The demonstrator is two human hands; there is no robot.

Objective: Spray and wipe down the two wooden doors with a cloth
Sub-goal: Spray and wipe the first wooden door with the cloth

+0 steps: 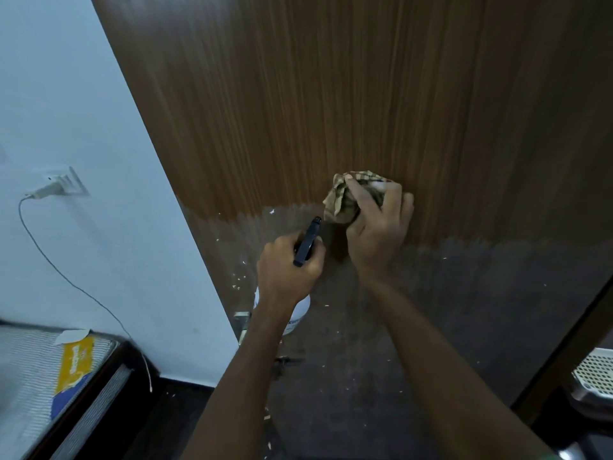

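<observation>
A brown wooden door (331, 111) fills the view; its lower part is grey, worn and flecked with pale chips. My right hand (378, 227) grips a crumpled beige checked cloth (345, 200) and holds it against the door just above the worn band. To its left, my left hand (287, 267) grips a spray bottle by its black trigger head (308, 242), nozzle pointing up toward the door. The bottle's white body (300, 313) shows below my wrist.
A white wall (83, 127) stands left of the door, with a socket and plugged charger (54, 187) whose cable hangs down. A mattress on a dark bed frame (49, 376) is at the lower left. A white perforated basket (593, 370) sits at the lower right.
</observation>
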